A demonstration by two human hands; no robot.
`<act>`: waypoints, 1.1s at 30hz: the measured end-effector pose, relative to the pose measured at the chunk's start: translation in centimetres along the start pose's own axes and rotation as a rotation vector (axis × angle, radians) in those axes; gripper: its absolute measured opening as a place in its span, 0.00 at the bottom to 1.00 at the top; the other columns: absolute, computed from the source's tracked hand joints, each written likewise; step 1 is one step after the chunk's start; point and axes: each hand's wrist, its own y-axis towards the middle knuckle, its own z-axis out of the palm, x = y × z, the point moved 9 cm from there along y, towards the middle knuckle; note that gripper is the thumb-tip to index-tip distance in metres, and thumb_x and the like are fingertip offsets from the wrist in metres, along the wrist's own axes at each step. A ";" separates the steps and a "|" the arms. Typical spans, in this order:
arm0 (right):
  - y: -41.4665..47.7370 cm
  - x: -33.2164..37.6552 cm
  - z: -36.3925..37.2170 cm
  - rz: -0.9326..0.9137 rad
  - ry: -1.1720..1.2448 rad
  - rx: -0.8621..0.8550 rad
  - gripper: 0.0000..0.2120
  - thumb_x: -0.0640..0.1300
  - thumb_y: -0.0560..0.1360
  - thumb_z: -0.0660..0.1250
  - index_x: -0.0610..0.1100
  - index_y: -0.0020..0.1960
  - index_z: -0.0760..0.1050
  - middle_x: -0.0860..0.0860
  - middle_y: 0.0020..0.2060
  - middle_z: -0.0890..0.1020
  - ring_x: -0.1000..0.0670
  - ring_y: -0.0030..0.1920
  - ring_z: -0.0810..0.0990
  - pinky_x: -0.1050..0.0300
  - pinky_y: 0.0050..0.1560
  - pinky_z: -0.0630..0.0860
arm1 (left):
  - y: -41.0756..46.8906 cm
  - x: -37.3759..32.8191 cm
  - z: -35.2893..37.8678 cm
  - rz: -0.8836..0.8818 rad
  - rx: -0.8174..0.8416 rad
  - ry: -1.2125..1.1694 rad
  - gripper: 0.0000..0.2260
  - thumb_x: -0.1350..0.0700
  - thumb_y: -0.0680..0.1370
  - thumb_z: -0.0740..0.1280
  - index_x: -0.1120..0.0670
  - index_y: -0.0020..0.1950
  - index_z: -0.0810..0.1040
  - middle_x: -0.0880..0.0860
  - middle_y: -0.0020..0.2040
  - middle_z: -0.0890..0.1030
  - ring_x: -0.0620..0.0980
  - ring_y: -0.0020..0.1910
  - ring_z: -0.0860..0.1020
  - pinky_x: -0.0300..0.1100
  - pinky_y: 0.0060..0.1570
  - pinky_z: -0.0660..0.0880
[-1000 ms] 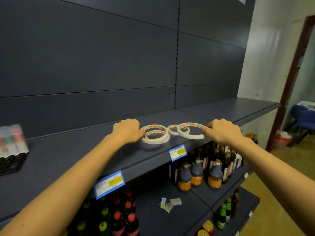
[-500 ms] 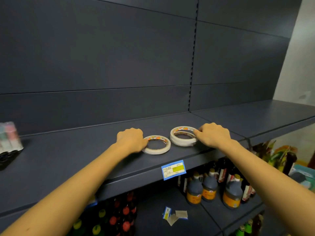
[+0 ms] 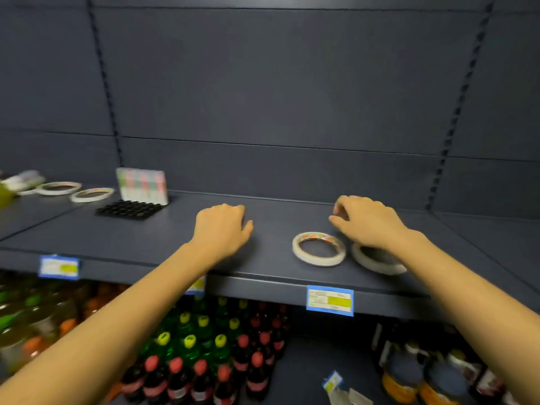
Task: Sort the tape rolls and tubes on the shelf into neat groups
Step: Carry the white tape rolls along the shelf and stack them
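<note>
Your left hand sits knuckles-up on the shelf, fingers loosely curled, thumb out, holding nothing. Your right hand is palm-down with its fingers curled. Something pale blurs at its fingertips, so can't tell if it's gripping. One tape roll lies flat between your hands, nearer the right one. Second tape roll sits just beside it, partly under your right wrist. Well left of your left hand: two more rolls, and a pack of pastel tubes standing behind a black studded tray. Red-orange print on the near roll's core, unreadable. Blue-and-yellow price tags on the shelf edge, text too blurred to read.
</note>
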 end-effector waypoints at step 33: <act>2.9 55.4 6.3 -0.594 0.212 0.156 0.15 0.50 0.79 0.58 0.48 0.64 0.71 0.47 0.59 0.76 0.43 0.56 0.75 0.51 0.47 0.72 | -19.5 44.9 -9.8 -0.286 -0.021 0.162 0.12 0.46 0.78 0.59 0.53 0.51 0.74 0.51 0.51 0.80 0.52 0.52 0.77 0.43 0.41 0.70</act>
